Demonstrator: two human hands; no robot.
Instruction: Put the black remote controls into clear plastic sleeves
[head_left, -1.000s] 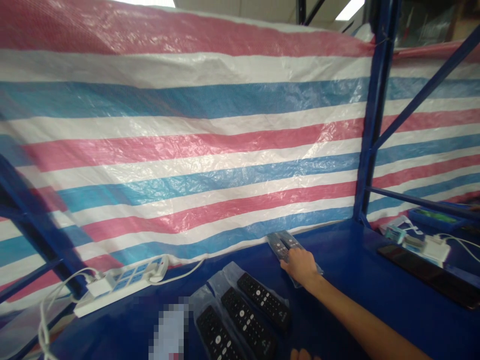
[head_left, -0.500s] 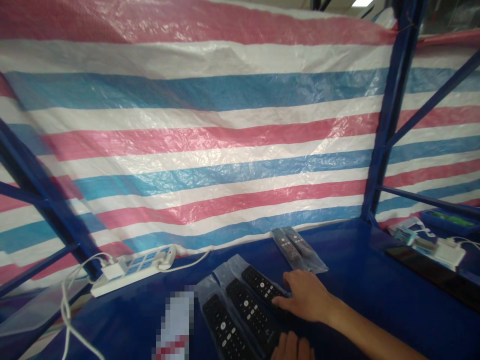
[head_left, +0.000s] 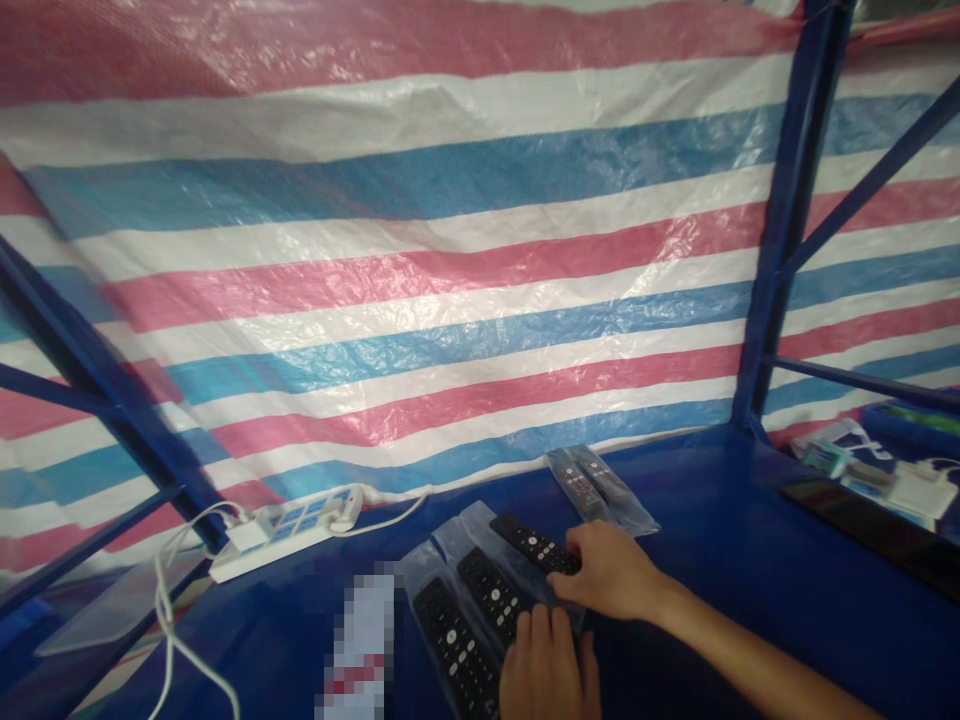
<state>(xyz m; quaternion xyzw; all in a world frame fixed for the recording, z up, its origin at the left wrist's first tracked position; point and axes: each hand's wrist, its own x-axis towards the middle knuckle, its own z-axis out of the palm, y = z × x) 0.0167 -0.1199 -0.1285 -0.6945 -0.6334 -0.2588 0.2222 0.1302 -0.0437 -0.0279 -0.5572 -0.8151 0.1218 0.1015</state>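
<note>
While the right hand (head_left: 613, 572) pinched the near end of the rightmost remote (head_left: 531, 540), that remote's long axis ran away and leftward from it. The left hand (head_left: 551, 668), fingers together, lay over the middle remote (head_left: 489, 590); its grip could not be determined. Half a second earlier, it covered less of that remote.

Left hand (head_left: 551, 665) cut off by bottom edge, covers near part of middle remote (head_left: 489, 590). Right hand (head_left: 611, 572) hides near end of right remote (head_left: 529, 540). Remote button markings too small to read. Pixelated strip (head_left: 364, 630) unreadable, runs off bottom. Dark slab (head_left: 877, 535) cropped at right edge; white cables (head_left: 171, 630) leave at bottom.
</note>
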